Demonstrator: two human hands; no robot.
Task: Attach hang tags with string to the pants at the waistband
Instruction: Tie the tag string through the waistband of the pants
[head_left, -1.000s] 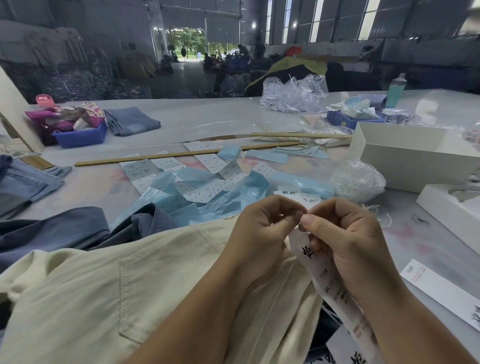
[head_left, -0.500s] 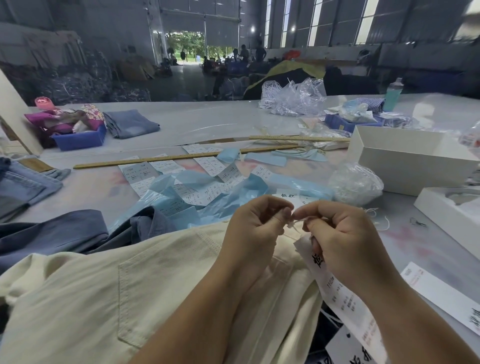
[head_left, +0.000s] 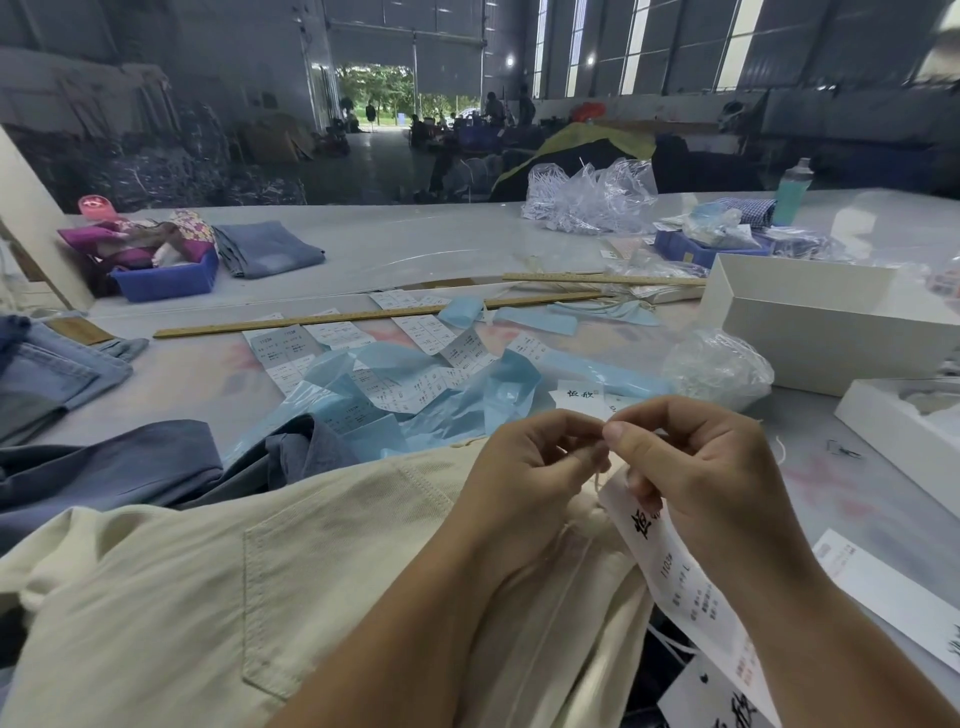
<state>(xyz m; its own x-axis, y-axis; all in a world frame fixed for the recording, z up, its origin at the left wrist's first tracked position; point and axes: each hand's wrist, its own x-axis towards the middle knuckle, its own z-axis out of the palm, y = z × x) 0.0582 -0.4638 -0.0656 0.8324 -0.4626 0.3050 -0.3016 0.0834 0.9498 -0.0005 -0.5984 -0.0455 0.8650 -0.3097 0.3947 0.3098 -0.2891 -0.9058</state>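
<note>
A worker's left hand and right hand pinch a thin, limp string between meeting fingertips, the light paper hang tag dangling just below over soft cream pants, best handled by the string's ends.

Pants lie across the lower left of the frame on a table, with both hands meeting above them at lower centre, the left hand just left of the right hand. A hang tag trails from between them toward the lower right. Behind the hands, paper slips spread at centre before a ruler; a box sits at right, a bin at far left.
</note>
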